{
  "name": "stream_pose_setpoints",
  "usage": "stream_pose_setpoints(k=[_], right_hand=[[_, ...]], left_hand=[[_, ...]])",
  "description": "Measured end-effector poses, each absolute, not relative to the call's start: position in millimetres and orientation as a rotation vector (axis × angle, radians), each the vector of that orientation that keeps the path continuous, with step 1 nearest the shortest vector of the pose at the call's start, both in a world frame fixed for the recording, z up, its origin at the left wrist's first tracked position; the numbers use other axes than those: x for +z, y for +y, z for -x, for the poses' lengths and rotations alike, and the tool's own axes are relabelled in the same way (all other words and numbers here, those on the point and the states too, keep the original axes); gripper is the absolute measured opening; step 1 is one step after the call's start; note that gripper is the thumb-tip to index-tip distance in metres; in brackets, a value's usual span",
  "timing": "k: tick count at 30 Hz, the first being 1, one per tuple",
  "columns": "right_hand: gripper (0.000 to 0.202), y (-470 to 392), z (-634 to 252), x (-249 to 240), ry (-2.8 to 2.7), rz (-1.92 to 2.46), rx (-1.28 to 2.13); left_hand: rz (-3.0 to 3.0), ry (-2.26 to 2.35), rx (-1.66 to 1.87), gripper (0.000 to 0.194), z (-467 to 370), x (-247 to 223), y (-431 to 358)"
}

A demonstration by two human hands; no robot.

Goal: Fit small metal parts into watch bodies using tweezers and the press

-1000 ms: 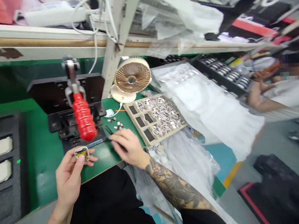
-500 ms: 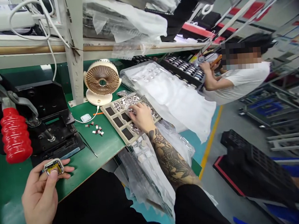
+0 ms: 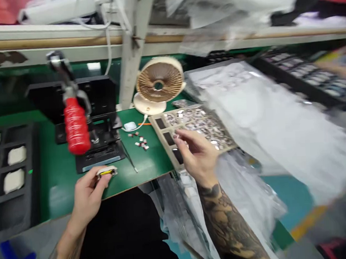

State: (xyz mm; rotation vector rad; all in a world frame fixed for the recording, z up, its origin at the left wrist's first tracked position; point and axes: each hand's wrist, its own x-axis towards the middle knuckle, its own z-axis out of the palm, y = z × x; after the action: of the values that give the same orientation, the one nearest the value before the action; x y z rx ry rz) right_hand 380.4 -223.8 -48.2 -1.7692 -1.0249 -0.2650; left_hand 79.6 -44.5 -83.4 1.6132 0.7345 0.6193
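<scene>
My left hand (image 3: 87,195) is closed around an open smartwatch case (image 3: 106,171), above the front edge of the green bench. The case is tilted, and a yellow piece shows inside it. Over the compartment tray (image 3: 163,140), my right hand (image 3: 199,153) is closed in a pinch. Something tiny and pale shows at its fingertips, too small and blurred to name. Many small shiny parts (image 3: 200,120) fill the tray's back and right compartments, while dark bottoms show in those along its left side. Tweezers (image 3: 129,157) and several tiny loose pieces (image 3: 141,142) lie left of the tray.
A black press fixture with a red handle (image 3: 76,125) stands behind my left hand. A beige fan (image 3: 160,83) stands behind the tray. At far left lies a black tray (image 3: 33,192) with watch cases. White plastic sheeting (image 3: 262,100) covers the right side.
The view has swung left, bringing the black tray into sight and taking the co-worker out. My right hand has lifted from the parts with its fingertips pinched; the watch case has tipped.
</scene>
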Motion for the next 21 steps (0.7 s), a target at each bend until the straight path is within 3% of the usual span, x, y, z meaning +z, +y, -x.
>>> stream_pose_setpoints(k=[7,15,17,21], right_hand=[[0.019,-158.5,-276.7,-55.7,-1.295,1.364,0.229],[0.021,-141.2,-273.3,-47.4,-1.587,1.465,0.214],[0.027,-143.1,-273.7,-49.9,-1.684,1.489,0.125],[0.059,-144.8,-264.0,-65.0,-1.858,1.527,-0.019]], left_hand=[[-1.897,0.625,0.645,0.018,-87.7,-70.6,-48.5],[-1.922,0.613,0.702,0.016,-85.9,-74.8,-51.5],[-1.891,0.62,0.679,0.017,-86.2,-73.5,-51.3],[-1.75,0.675,0.611,0.026,-84.6,-71.9,-47.9]])
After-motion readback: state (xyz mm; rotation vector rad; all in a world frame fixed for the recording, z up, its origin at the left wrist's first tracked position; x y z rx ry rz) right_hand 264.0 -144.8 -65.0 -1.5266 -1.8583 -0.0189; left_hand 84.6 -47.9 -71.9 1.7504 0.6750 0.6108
